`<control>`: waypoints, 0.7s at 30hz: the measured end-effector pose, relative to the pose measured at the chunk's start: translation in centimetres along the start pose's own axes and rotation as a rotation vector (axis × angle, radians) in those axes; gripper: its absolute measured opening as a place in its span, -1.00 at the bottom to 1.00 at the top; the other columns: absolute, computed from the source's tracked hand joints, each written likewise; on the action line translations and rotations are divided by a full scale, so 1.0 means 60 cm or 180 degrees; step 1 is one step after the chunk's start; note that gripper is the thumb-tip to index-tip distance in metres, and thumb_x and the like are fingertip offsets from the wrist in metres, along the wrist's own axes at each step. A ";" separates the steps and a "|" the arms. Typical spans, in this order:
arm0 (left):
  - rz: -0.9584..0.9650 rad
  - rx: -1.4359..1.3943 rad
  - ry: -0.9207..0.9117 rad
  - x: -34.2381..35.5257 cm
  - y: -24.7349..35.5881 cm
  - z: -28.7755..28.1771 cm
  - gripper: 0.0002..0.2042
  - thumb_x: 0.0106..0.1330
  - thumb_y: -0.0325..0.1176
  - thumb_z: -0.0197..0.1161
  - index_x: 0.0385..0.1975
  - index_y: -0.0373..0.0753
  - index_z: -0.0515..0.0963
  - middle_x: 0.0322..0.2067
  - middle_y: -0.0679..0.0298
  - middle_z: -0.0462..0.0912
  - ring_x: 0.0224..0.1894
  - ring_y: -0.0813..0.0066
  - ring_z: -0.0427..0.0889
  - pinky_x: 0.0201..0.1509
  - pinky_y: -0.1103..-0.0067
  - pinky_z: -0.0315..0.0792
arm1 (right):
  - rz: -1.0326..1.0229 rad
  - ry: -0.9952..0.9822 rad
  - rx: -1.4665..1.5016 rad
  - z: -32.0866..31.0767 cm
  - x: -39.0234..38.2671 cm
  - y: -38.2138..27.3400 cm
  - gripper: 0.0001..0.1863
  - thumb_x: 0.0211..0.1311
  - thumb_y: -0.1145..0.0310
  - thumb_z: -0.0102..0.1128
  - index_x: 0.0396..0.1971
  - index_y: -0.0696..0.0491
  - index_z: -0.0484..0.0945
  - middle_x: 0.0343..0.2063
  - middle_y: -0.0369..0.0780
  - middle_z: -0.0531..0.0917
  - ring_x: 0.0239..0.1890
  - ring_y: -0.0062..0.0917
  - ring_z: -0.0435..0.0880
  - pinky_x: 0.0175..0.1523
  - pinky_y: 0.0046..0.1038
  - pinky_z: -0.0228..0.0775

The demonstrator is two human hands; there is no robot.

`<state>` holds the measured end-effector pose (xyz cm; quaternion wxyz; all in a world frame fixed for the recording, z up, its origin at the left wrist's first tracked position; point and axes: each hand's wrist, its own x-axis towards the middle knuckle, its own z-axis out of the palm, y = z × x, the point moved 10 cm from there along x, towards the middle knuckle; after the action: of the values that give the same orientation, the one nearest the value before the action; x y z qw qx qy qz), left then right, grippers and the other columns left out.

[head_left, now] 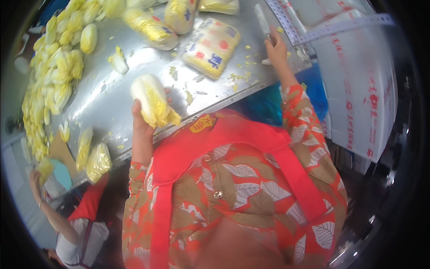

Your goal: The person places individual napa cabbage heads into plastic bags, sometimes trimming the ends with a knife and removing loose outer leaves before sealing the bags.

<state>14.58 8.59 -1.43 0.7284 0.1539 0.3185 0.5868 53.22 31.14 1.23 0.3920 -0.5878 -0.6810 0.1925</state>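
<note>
My left hand (143,120) is wrapped around a napa cabbage (150,96), pale at one end with yellow leaves at the other. It is held over the near edge of the metal table (148,58). Farther right, my right hand (277,48) grips a knife (261,19) by its dark handle, the blade pointing away from me. Between the hands lies a white, yellow-tinged plastic package (213,48) with printed red and blue marks. Leaf scraps (173,73) are scattered around it, and a small piece of cabbage (118,61) lies beyond my left hand.
A large heap of cabbages (58,67) covers the table's left side. Film-wrapped cabbages (150,29) lie at the far edge, more (98,162) at the near left. A co-worker's arm (56,219) reaches in there. White printed boxes (354,89) stand right, by a blue plastic sheet (315,94).
</note>
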 end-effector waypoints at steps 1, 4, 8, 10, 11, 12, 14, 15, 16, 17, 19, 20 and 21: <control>0.0017 -0.0055 0.0051 -0.002 -0.004 -0.003 -0.12 0.05 0.24 0.19 0.24 -0.30 0.12 0.00 -0.09 0.43 -0.09 0.12 0.56 -0.10 0.34 0.55 | 0.0391 0.0348 0.0727 -0.022 0.000 0.030 -0.37 0.14 0.55 0.06 0.26 0.02 0.19 -0.11 -0.06 0.57 -0.09 -0.29 0.59 -0.02 -0.37 0.41; 0.0078 0.0264 0.0153 -0.007 -0.002 -0.002 -0.11 0.03 0.24 0.21 0.24 -0.28 0.11 -0.01 -0.04 0.43 -0.07 0.14 0.54 -0.11 0.35 0.55 | 0.1005 0.1164 0.2796 -0.058 0.009 0.040 -0.33 0.19 0.51 0.08 0.30 0.06 0.06 -0.13 -0.09 0.58 -0.20 -0.40 0.60 -0.17 -0.49 0.42; 0.0018 0.0325 -0.0056 -0.007 -0.001 0.004 -0.08 -0.01 0.23 0.28 0.25 -0.26 0.11 0.03 0.01 0.40 -0.03 0.16 0.52 -0.09 0.32 0.55 | 0.0330 0.1527 0.4221 -0.168 0.070 -0.066 -0.44 0.22 0.46 0.06 0.23 0.10 0.17 -0.32 -0.16 0.56 -0.55 -0.62 0.47 -0.53 -0.68 0.26; -0.0040 0.0130 -0.0317 -0.008 -0.004 0.012 -0.05 -0.06 0.20 0.37 0.25 -0.26 0.11 0.05 0.04 0.39 -0.01 0.16 0.51 -0.08 0.30 0.54 | 0.0414 0.0895 0.4142 -0.199 0.095 -0.094 -0.54 0.34 0.38 -0.08 0.23 -0.10 0.22 -0.49 -0.27 0.47 -0.65 -0.70 0.30 -0.68 -0.71 0.07; -0.0142 0.0256 -0.0257 -0.005 -0.009 0.012 -0.04 -0.07 0.19 0.38 0.25 -0.26 0.11 0.05 0.04 0.39 -0.01 0.16 0.51 -0.08 0.30 0.54 | 0.0394 0.0965 0.3771 -0.213 0.082 -0.083 -0.55 0.26 0.39 0.02 0.16 0.00 0.27 -0.45 -0.23 0.52 -0.65 -0.68 0.35 -0.65 -0.69 0.13; -0.0191 0.0385 -0.0151 -0.008 -0.011 0.011 -0.04 -0.08 0.18 0.39 0.25 -0.27 0.11 0.04 0.04 0.40 -0.01 0.16 0.51 -0.07 0.30 0.54 | 0.0381 0.0972 0.3439 -0.205 0.070 -0.061 -0.54 0.18 0.41 0.12 0.10 0.11 0.32 -0.41 -0.20 0.57 -0.65 -0.65 0.40 -0.62 -0.67 0.18; -0.0273 0.0639 -0.0034 -0.010 -0.016 0.007 -0.03 -0.11 0.16 0.41 0.24 -0.28 0.11 0.03 0.04 0.41 -0.01 0.16 0.52 -0.07 0.30 0.54 | 0.0852 0.1009 0.2673 -0.176 0.018 -0.030 -0.63 0.04 0.34 0.29 -0.14 0.16 0.50 -0.47 -0.21 0.62 -0.67 -0.64 0.45 -0.61 -0.62 0.24; -0.0341 0.0775 -0.0039 -0.007 -0.019 0.006 -0.02 -0.12 0.16 0.42 0.24 -0.28 0.11 0.02 0.04 0.41 -0.02 0.16 0.52 -0.07 0.30 0.53 | 0.1269 0.0976 0.2233 -0.162 -0.030 -0.001 -0.64 0.02 0.32 0.30 -0.17 0.16 0.52 -0.50 -0.22 0.62 -0.68 -0.64 0.46 -0.61 -0.61 0.25; -0.0422 0.0919 -0.0057 -0.005 -0.024 0.008 -0.01 -0.13 0.15 0.42 0.24 -0.29 0.11 0.02 0.04 0.42 -0.02 0.16 0.52 -0.06 0.31 0.53 | 0.1696 0.0959 0.1789 -0.154 -0.083 0.035 -0.64 0.01 0.30 0.31 -0.20 0.17 0.54 -0.54 -0.23 0.61 -0.68 -0.65 0.47 -0.61 -0.61 0.25; -0.0442 0.0983 -0.0081 -0.006 -0.027 0.009 -0.03 -0.12 0.15 0.41 0.23 -0.29 0.12 0.02 0.03 0.42 -0.02 0.17 0.52 -0.05 0.31 0.52 | 0.1775 0.0916 0.1351 -0.155 -0.127 0.057 -0.66 0.00 0.31 0.30 -0.22 0.17 0.55 -0.59 -0.25 0.59 -0.69 -0.65 0.48 -0.61 -0.60 0.26; -0.0495 0.1110 -0.0121 -0.015 -0.033 0.010 -0.07 -0.08 0.16 0.37 0.22 -0.30 0.15 0.02 0.03 0.43 -0.03 0.20 0.53 -0.02 0.31 0.50 | 0.1817 0.0942 0.0633 -0.173 -0.216 0.084 -0.69 0.01 0.32 0.26 -0.25 0.17 0.56 -0.66 -0.27 0.56 -0.69 -0.64 0.51 -0.62 -0.58 0.27; -0.0581 0.1134 -0.0180 -0.015 -0.040 0.012 -0.07 -0.08 0.16 0.37 0.22 -0.30 0.15 0.01 0.03 0.43 -0.04 0.19 0.53 -0.03 0.32 0.51 | 0.1793 0.1039 0.0344 -0.192 -0.260 0.086 -0.69 0.01 0.32 0.25 -0.26 0.18 0.57 -0.69 -0.28 0.55 -0.68 -0.63 0.53 -0.62 -0.56 0.28; -0.0649 0.1144 -0.0242 -0.014 -0.047 0.010 -0.06 -0.09 0.16 0.37 0.22 -0.30 0.15 0.01 0.03 0.44 -0.05 0.19 0.54 -0.04 0.32 0.51 | 0.2137 0.0793 0.0260 -0.192 -0.306 0.098 -0.69 0.03 0.32 0.22 -0.24 0.18 0.57 -0.68 -0.26 0.55 -0.68 -0.62 0.54 -0.60 -0.56 0.30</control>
<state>17.03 7.16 -2.42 0.7563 0.2704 0.4043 0.4376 65.84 12.76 -1.52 0.4101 -0.7815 -0.3887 0.2644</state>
